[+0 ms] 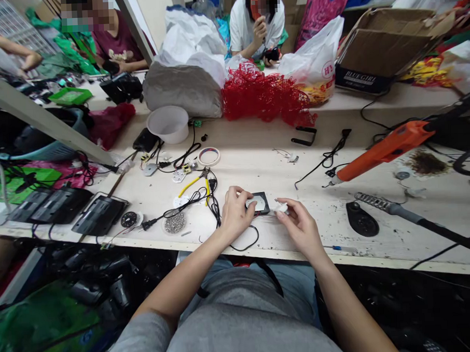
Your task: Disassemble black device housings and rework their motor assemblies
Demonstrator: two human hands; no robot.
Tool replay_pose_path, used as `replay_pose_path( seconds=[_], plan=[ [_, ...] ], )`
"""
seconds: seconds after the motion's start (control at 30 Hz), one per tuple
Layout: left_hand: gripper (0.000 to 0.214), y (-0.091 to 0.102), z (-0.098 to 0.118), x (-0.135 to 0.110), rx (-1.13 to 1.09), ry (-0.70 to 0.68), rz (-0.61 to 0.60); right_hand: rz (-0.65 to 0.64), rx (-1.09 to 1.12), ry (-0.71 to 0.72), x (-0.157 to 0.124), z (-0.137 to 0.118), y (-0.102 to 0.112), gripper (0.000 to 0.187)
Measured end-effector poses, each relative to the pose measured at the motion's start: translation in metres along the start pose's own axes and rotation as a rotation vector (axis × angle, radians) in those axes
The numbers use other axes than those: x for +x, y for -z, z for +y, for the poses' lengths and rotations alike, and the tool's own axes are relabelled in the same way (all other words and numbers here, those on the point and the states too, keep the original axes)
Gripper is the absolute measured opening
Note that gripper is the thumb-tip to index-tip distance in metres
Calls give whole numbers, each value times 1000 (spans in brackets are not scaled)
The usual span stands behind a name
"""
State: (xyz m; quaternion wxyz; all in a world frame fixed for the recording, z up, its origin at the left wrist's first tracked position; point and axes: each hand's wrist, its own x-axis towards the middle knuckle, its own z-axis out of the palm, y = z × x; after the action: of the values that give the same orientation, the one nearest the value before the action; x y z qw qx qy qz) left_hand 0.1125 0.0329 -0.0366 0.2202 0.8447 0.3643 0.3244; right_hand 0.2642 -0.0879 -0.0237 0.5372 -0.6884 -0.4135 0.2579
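Observation:
My left hand [235, 212] curls over the left side of a small black square housing with a round white disc [258, 203], which lies on the white workbench [257, 159] near its front edge. My right hand [299, 222] is just right of the housing, with finger and thumb pinched on a small white part [281, 207]. A thin black wire [245, 243] loops out from under my left hand toward the bench's edge.
Yellow-handled pliers [196, 183], a tape roll [208, 156], a white bowl [168, 124] and loose wires lie left of centre. An orange tool [385, 148] and a soldering iron with its stand [396, 208] sit on the right. Red mesh [265, 97], bags and other seated people fill the far side.

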Motion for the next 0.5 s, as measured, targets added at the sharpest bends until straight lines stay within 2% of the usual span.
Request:
replay_pose_path(
  seconds=[0.1,0.17,0.3,0.5],
  plan=[
    [11,-3,3,0,74,-22,16,-108,-104,76,17,-5,0,38],
    [10,-5,4,0,84,-19,-7,-156,-127,61,27,-5,0,41],
    [11,-6,2,-1,-16,2,-81,-131,-77,-32,39,-1,-6,46],
    [19,6,-9,-9,-253,-14,-137,-102,140,-200,42,3,-14,61]
  ],
)
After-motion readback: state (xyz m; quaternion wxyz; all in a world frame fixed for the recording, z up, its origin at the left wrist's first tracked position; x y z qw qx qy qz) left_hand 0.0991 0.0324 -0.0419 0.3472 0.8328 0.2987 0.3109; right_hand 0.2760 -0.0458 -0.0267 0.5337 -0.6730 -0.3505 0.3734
